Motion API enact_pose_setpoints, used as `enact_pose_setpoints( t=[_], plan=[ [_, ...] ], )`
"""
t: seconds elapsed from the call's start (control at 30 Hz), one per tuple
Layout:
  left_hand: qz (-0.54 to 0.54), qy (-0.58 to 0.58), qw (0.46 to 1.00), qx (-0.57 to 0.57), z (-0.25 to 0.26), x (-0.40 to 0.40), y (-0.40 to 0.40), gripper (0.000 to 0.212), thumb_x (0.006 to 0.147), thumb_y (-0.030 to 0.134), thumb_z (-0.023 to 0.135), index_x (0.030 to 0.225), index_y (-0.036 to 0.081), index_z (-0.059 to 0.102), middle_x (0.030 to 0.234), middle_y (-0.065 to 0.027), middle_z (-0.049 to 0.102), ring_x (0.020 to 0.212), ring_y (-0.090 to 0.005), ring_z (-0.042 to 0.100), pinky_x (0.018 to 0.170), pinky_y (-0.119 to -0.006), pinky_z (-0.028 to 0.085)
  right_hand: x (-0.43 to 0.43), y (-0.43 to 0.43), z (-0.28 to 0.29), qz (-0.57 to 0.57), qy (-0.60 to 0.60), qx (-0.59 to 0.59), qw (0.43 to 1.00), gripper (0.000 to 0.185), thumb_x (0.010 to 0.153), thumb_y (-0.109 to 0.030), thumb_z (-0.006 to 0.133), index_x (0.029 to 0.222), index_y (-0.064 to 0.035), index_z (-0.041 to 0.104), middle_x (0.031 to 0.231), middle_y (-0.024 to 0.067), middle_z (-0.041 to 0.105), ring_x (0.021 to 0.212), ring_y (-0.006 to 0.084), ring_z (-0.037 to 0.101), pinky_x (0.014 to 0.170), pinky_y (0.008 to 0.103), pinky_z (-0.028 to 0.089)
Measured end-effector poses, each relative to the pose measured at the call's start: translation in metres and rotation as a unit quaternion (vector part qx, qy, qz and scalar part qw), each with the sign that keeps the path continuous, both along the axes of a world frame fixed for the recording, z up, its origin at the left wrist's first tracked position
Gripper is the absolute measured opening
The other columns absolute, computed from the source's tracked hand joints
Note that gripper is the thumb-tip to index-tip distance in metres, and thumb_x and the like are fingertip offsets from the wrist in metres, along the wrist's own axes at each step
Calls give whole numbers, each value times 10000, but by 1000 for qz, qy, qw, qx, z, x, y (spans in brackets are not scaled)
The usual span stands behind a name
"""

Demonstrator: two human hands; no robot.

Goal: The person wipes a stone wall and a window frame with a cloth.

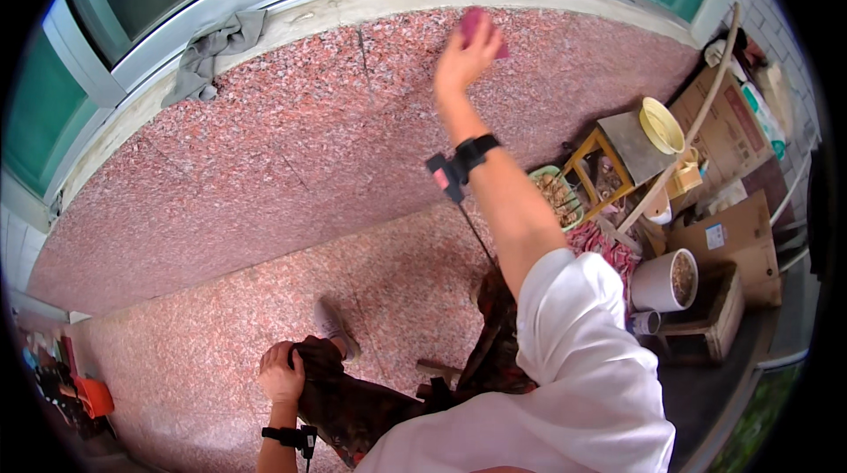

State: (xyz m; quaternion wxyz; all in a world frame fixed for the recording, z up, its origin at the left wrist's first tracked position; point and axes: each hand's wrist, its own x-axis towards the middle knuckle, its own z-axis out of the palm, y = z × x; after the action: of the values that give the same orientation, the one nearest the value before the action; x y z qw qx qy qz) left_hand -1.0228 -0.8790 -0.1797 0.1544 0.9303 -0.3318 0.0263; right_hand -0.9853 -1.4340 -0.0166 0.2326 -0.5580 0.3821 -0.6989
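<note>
My right hand [471,56] presses a magenta cloth [472,24] against the upper part of a speckled pink granite wall [298,122], just under the pale window ledge [390,0]. The hand is slightly blurred, and its fingers spread over the cloth. Low in the view, my left hand [280,372] rests on my bent knee [320,356] in dark patterned trousers, with the thumb apart from the fingers and no object visible in it. A grey rag [215,53] lies over the ledge at the left and hangs down onto the granite.
At right stand a stool [628,149] with a yellow basin [662,126], a green basket [557,196], a white bucket [664,280] and cardboard boxes [724,248]. A wooden pole [705,117] leans across them. An orange container [94,397] is at far left on the granite floor [198,334].
</note>
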Motion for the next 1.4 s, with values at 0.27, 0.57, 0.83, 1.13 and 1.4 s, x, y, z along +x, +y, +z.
enact_pose_setpoints(
  t=[0.27,0.57,0.83,1.13,1.4],
  plan=[
    [-17,-21,999,-19,2,-1,-1,130,799,171,556,873,78,609,892,-94,627,875,-292,582,804,-398,453,-27,23,-22,111,303,-314,893,564,755,12,551,1265,-226,501,1411,183,310,1300,416,272,1063,483,270],
    [-10,-19,999,-31,-1,-2,1,118,797,165,550,850,80,612,865,-97,627,853,-290,586,796,-403,452,-48,-56,0,6,103,-63,993,570,763,-8,562,1296,-195,486,1400,225,320,1307,374,296,1057,412,294],
    [-55,-121,991,13,25,-15,-12,112,786,165,569,850,93,626,856,-82,636,838,-287,595,761,-392,477,6,67,-31,152,326,-331,873,624,719,74,554,1258,-234,504,1447,62,300,1336,308,267,1081,433,307],
    [-33,-127,991,12,27,-16,-1,122,781,174,574,839,87,639,858,-95,642,833,-301,600,759,-403,478,-62,24,-39,151,383,-317,855,481,714,57,556,1140,-162,602,1397,39,389,1299,255,346,1016,369,387],
    [-12,-99,995,-16,14,-15,1,138,782,183,574,844,79,641,856,-109,643,825,-304,605,763,-403,482,-91,43,-82,497,-11,471,729,270,855,-168,534,1112,-85,541,1047,111,620,885,230,621,743,334,529]
  ],
)
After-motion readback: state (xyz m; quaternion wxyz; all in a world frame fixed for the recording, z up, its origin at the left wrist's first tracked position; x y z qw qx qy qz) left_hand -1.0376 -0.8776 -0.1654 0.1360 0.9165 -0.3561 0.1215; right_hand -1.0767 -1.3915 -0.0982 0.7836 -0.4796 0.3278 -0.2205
